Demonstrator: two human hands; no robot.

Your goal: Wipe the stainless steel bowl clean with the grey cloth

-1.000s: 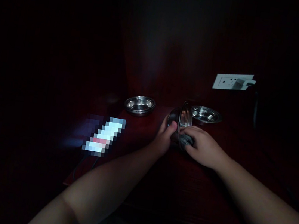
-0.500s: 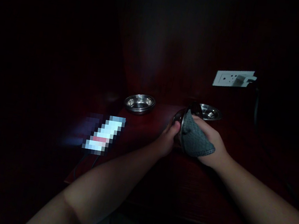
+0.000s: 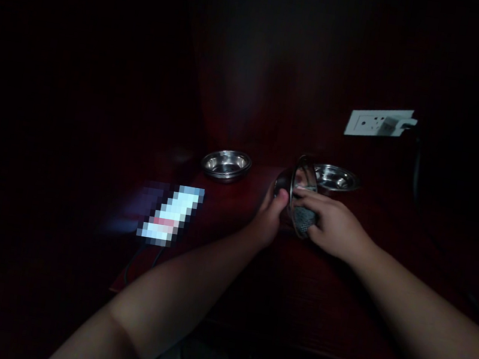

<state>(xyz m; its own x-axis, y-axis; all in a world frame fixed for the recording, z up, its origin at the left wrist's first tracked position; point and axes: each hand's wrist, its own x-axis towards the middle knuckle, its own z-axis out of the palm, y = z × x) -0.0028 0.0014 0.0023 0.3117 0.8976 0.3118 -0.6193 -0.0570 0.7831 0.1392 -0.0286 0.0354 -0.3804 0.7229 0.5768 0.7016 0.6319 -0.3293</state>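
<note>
A shiny metal bowl (image 3: 284, 182) is tipped on its side above the table, its mouth turned to the right. My left hand (image 3: 268, 219) grips it from the left, thumb on the outer wall near the rim. Inside the bowl lies a grey-green textured cloth (image 3: 305, 219), partly covered by fingers. My right hand (image 3: 336, 224) reaches into the mouth and presses the cloth against the inner wall, its fingers closed on it. Some fingertips of both hands are hidden by the bowl.
Stacked metal bowls (image 3: 226, 165) stand at the back left, and another metal bowl (image 3: 337, 178) sits behind my right hand. A lit, blurred phone (image 3: 171, 217) with a cable is on the left. On the back wall, a socket plate (image 3: 378, 122) carries a plug and cord. The dark red table (image 3: 313, 312) has its edge nearest me.
My right hand has moved from behind the cloth into the bowl's mouth. The cloth, which hung over the rim, is now inside. My left hand keeps its hold.
</note>
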